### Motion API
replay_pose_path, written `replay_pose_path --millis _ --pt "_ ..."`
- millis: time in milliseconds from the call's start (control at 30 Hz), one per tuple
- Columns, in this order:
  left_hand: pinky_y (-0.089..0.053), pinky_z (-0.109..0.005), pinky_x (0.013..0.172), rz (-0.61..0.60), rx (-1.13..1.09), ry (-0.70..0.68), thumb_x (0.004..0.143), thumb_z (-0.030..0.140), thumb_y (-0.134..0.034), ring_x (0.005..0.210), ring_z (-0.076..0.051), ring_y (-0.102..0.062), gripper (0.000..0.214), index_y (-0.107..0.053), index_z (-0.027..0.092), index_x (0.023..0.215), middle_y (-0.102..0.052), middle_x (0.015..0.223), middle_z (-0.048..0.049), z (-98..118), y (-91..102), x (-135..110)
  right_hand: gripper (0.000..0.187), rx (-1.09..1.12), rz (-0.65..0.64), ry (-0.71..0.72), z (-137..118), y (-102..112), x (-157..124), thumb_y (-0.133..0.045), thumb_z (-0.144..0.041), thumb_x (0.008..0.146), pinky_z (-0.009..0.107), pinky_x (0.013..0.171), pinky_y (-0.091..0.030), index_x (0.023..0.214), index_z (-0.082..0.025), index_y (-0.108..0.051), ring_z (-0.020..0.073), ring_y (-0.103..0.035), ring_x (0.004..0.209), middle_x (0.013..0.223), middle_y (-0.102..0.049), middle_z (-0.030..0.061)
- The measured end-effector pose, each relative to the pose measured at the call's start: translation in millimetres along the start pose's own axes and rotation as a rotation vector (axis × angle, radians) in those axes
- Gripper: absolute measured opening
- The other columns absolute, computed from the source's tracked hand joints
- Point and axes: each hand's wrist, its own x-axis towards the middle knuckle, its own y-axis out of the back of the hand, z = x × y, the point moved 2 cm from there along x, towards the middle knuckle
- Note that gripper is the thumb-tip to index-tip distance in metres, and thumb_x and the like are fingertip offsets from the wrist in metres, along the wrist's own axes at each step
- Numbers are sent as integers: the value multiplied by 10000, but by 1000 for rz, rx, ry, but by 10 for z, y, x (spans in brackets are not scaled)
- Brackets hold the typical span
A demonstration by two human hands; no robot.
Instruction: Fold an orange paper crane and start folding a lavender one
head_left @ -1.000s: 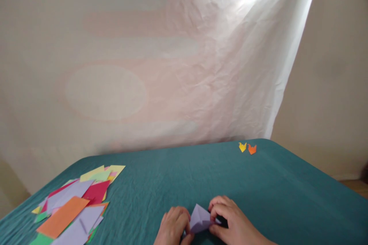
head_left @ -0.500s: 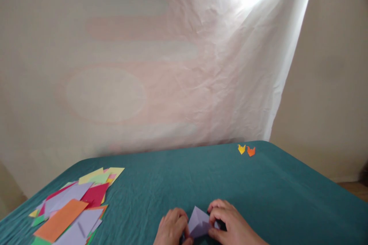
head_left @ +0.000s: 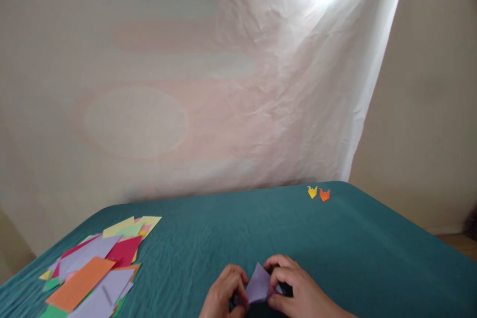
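Tablecloth of dark-green fabric [head_left: 201,243] is occupied, near the wearer, by a bare left hand [head_left: 224,290] and bare right hand [head_left: 301,284], slightly apart, between which a peaked lilac folded paper [head_left: 257,285] is pinched. Through uneven pulling, its creases could be skewed or torn.

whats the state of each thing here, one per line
purple paper: folded, one pointed corner showing, partly hidden by the hands
left hand: fingers curled on the purple paper
right hand: pinching the purple paper
yellow paper figure: folded, on the cloth
orange paper figure: folded, beside the yellow one
paper pile: loosely spread, overlapping
green cloth: spread, lightly wrinkled
backdrop sheet: hanging, creased
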Motion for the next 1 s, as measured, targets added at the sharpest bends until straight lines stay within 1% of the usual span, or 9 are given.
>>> replay_pose_path --millis 67,200,300,400,533,667,800,900,1000 --pt "-389 -204 683 -16 -30 80 620 -17 -501 763 -135 -550 206 -557 168 690 -602 881 -29 35 26 23 88 84 9 21 -15 19 12 -705 -282 744 299 849 -389 744 -202 -667 215 -577 976 1046 -638 53" --pt "-377 -210 670 27 -86 226 641 39 -551 768 -156 -560 252 -629 171 841 -624 801 -8 93 102 206 197 160 86 -16 42 50 156 -640 -345 804 256 693 -395 702 -178 -613 174 -567 746 773 -625 17" --pt "-366 -218 595 113 -182 279 726 199 -599 646 -147 -523 58 -627 148 732 -580 670 -4 116 126 430 232 179 127 -108 104 67 344 -629 -370 809 238 588 -346 698 -168 -597 146 -495 628 653 -563 -13" --pt "-375 -230 549 223 -250 348 760 328 -610 560 -143 -501 206 -597 143 672 -574 599 -13 74 97 588 305 217 159 -129 129 59 492 -601 -426 828 233 563 -327 682 -159 -592 134 -465 597 617 -532 -19" --pt "-402 -230 570 330 -286 359 773 362 -626 579 -148 -529 244 -583 148 663 -609 610 -24 -38 25 590 328 254 211 -120 153 7 525 -578 -442 846 233 582 -343 687 -155 -604 142 -484 625 633 -552 -10" --pt "-398 -214 585 318 -347 337 771 385 -660 585 -130 -525 272 -592 144 665 -609 610 -12 -118 0 533 304 276 256 -135 165 -16 485 -605 -424 832 229 586 -354 683 -160 -594 140 -486 627 633 -547 -15" --pt "-391 -194 544 298 -486 308 743 422 -698 566 -110 -497 304 -583 149 679 -568 614 9 -105 10 541 274 242 295 -67 103 16 458 -611 -381 833 228 614 -370 667 -166 -584 141 -498 651 660 -544 -15" --pt "-372 -184 480 276 -573 309 724 440 -716 540 -103 -468 322 -568 154 722 -537 620 21 -65 -1 549 254 219 276 -26 56 21 440 -617 -347 831 229 634 -378 654 -168 -584 144 -519 664 669 -555 -13" --pt "-378 -179 496 314 -614 287 725 409 -726 545 -93 -464 315 -537 157 705 -523 618 30 -32 -14 538 252 201 260 -28 42 4 426 -612 -348 832 230 625 -377 658 -167 -593 146 -524 657 665 -564 -11"
